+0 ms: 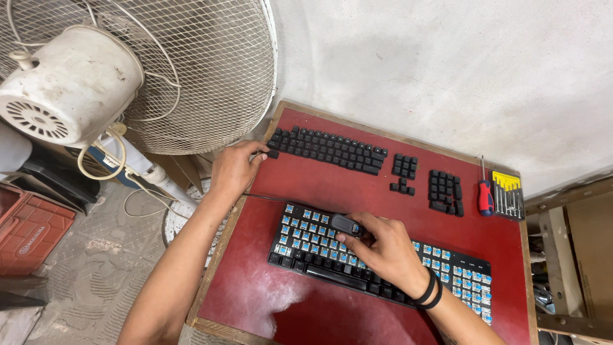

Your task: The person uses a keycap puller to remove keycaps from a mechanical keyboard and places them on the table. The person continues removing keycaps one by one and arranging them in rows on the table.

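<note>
Currently mid keycap removal: right hand (383, 249) grips a dark puller tool (345, 224) over the keyboard (319, 246) at frame centre. Left hand (235, 167) pinches a loose keycap (273, 154) beside the laid-out rows (329, 149), upper centre. Lower rows likely remain; careful vertical pulls needed.
</note>
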